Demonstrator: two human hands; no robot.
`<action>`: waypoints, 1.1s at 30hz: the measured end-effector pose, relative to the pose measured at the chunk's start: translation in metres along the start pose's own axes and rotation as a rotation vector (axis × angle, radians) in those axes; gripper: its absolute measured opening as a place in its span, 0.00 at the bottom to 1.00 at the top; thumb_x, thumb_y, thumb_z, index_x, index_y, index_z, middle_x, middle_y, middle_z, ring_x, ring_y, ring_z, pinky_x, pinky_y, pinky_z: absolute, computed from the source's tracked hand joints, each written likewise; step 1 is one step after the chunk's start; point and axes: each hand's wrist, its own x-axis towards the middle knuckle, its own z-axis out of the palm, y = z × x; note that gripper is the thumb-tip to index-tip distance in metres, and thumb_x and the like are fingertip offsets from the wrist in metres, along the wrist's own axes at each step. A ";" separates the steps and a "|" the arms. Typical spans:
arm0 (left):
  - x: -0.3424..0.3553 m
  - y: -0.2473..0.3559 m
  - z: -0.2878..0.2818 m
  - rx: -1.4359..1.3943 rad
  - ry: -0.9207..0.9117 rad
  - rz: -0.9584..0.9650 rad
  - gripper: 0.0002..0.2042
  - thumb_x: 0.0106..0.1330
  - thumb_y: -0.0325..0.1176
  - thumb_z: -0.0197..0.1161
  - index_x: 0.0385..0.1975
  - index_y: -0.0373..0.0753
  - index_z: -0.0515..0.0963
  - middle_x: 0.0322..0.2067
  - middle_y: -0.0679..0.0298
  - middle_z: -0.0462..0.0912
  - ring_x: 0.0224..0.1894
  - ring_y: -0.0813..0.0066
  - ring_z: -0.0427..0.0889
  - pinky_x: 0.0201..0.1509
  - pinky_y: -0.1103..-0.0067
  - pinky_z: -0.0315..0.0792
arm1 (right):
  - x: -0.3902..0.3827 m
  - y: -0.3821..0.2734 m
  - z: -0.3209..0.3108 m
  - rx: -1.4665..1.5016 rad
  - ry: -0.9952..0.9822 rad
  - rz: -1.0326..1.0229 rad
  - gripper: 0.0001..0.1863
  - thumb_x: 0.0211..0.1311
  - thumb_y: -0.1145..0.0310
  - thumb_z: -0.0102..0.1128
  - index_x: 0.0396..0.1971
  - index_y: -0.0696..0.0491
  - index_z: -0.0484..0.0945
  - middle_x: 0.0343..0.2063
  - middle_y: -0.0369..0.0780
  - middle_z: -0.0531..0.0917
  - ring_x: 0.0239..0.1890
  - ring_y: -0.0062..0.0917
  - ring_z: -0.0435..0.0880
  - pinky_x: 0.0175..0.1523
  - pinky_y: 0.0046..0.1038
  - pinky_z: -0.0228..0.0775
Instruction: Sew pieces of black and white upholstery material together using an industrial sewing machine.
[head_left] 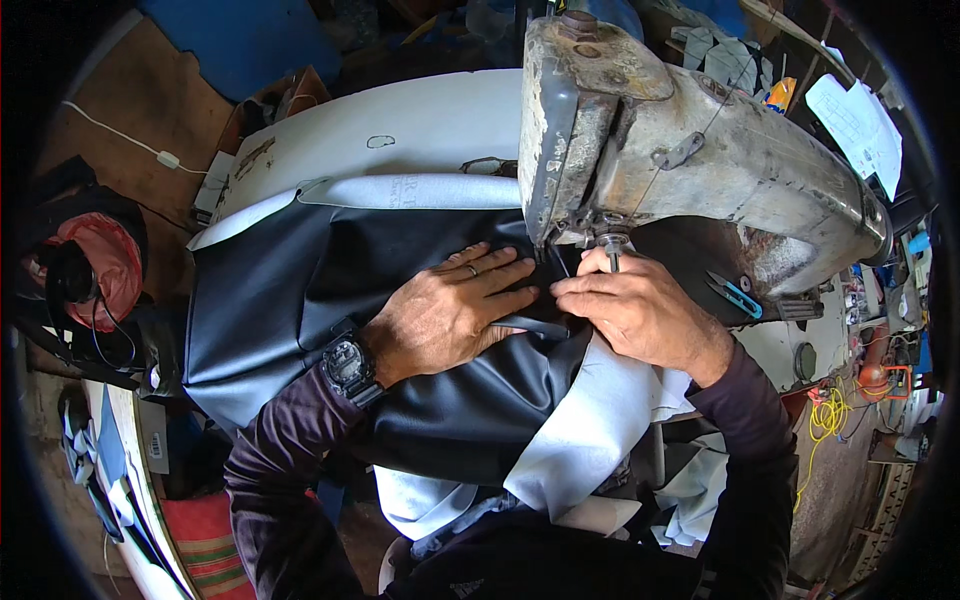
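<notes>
A large piece of black leather-like sheet material (265,300) is spread across the sewing machine's bed and hangs toward my lap. Its pale backing (590,425) shows where it folds over near my right wrist. My left hand (440,315) lies flat on the black side with fingers apart, left of the needle area. Close to the presser foot, my right hand (640,305) has its fingers bent and pinched on the material's edge. A narrow folded black strip (535,326) runs between the two hands. The worn grey sewing machine (700,150) stands over them; its needle tip is hidden.
Blue-handled thread snips (735,296) lie on the bed right of my right hand. The white tabletop (400,115) stretches behind the material. At the left is a dark bag with a red lining (105,265). A yellow cord (828,415) hangs at the right.
</notes>
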 end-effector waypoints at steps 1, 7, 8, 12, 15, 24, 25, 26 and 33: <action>0.001 -0.002 0.000 0.036 0.006 0.012 0.26 0.71 0.46 0.71 0.67 0.45 0.82 0.74 0.59 0.76 0.78 0.59 0.73 0.84 0.62 0.64 | 0.000 0.001 0.001 -0.015 0.001 0.004 0.17 0.48 0.82 0.72 0.41 0.56 0.90 0.48 0.38 0.92 0.53 0.34 0.88 0.59 0.38 0.83; 0.002 -0.011 0.001 0.089 0.025 0.027 0.25 0.76 0.49 0.67 0.67 0.46 0.82 0.74 0.60 0.76 0.77 0.62 0.73 0.84 0.64 0.64 | 0.001 0.004 0.007 -0.069 0.016 0.004 0.18 0.49 0.82 0.71 0.43 0.56 0.90 0.49 0.37 0.92 0.54 0.33 0.88 0.61 0.37 0.82; 0.003 -0.013 0.001 0.086 0.028 0.032 0.25 0.76 0.49 0.67 0.68 0.46 0.82 0.74 0.60 0.76 0.77 0.62 0.73 0.84 0.64 0.63 | 0.001 0.003 0.007 -0.072 0.010 0.025 0.18 0.50 0.81 0.70 0.43 0.56 0.90 0.50 0.37 0.92 0.55 0.32 0.88 0.61 0.36 0.81; 0.006 -0.020 -0.002 0.080 0.021 0.022 0.25 0.74 0.48 0.68 0.68 0.46 0.82 0.74 0.60 0.76 0.77 0.62 0.72 0.85 0.64 0.63 | 0.001 0.001 0.005 -0.101 0.000 0.025 0.18 0.53 0.80 0.69 0.46 0.56 0.90 0.53 0.38 0.91 0.58 0.32 0.86 0.63 0.36 0.79; 0.008 -0.023 -0.005 0.071 0.018 0.036 0.27 0.72 0.47 0.70 0.69 0.47 0.81 0.74 0.60 0.76 0.77 0.60 0.72 0.85 0.63 0.62 | 0.001 0.001 0.005 -0.129 -0.042 0.048 0.19 0.55 0.80 0.68 0.48 0.56 0.90 0.56 0.38 0.90 0.61 0.32 0.85 0.65 0.36 0.78; 0.010 -0.020 -0.007 0.090 0.049 0.008 0.28 0.69 0.46 0.73 0.68 0.46 0.81 0.71 0.60 0.79 0.77 0.59 0.72 0.85 0.60 0.61 | 0.005 0.005 0.006 -0.103 0.002 0.022 0.18 0.53 0.81 0.69 0.46 0.57 0.90 0.52 0.41 0.92 0.56 0.36 0.86 0.63 0.39 0.81; 0.012 -0.018 -0.006 0.141 0.056 0.029 0.28 0.68 0.46 0.74 0.68 0.45 0.82 0.70 0.60 0.80 0.76 0.58 0.73 0.85 0.59 0.61 | 0.004 0.006 0.006 -0.096 0.003 0.031 0.18 0.55 0.82 0.68 0.47 0.57 0.89 0.53 0.40 0.91 0.56 0.36 0.87 0.62 0.39 0.82; 0.012 -0.016 -0.005 0.191 0.063 0.050 0.29 0.67 0.46 0.75 0.67 0.44 0.82 0.69 0.60 0.80 0.76 0.58 0.74 0.84 0.58 0.62 | 0.003 0.006 0.005 -0.089 0.004 0.041 0.18 0.57 0.82 0.68 0.48 0.56 0.89 0.54 0.39 0.91 0.57 0.37 0.88 0.61 0.40 0.82; -0.032 0.051 -0.013 0.080 0.249 0.109 0.26 0.65 0.32 0.75 0.64 0.36 0.82 0.64 0.53 0.83 0.67 0.52 0.81 0.73 0.55 0.73 | -0.015 -0.008 -0.024 -0.068 0.026 -0.008 0.13 0.57 0.80 0.71 0.43 0.58 0.88 0.46 0.39 0.90 0.53 0.36 0.86 0.58 0.37 0.82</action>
